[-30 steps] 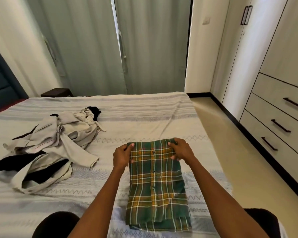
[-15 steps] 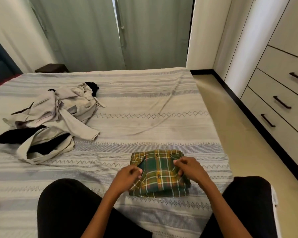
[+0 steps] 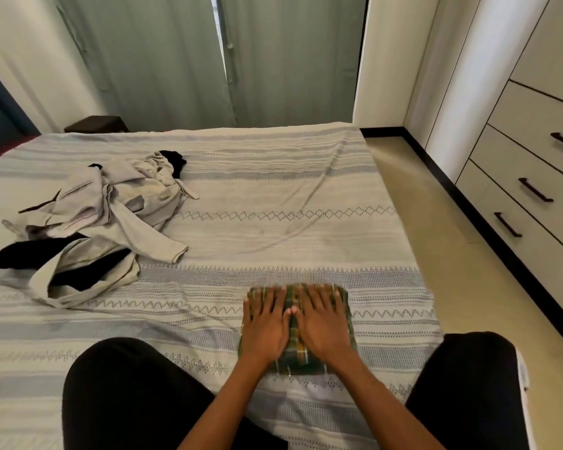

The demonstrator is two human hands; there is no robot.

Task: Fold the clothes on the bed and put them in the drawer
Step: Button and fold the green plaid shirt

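A green plaid shirt [image 3: 294, 360] lies folded into a small square near the bed's front edge. My left hand [image 3: 265, 323] and my right hand [image 3: 322, 319] both press flat on top of it, fingers straight and spread, side by side. They cover most of the shirt. A rumpled heap of beige clothes [image 3: 111, 209] mixed with black clothes [image 3: 26, 256] sits unfolded on the left of the bed [image 3: 273, 196]. Three closed drawers with dark handles, the lowest drawer [image 3: 514, 232] among them, stand in the wardrobe at the right.
My knees in black trousers [image 3: 127, 394] frame the shirt on both sides. A strip of tan floor [image 3: 452, 254] runs between bed and wardrobe. Green curtains [image 3: 208, 60] hang behind the bed, with a dark bedside table [image 3: 95, 124] at the back left.
The long folded shirt was doubled over toward me into a small square. My hands let go of its far edge and now press flat on top.
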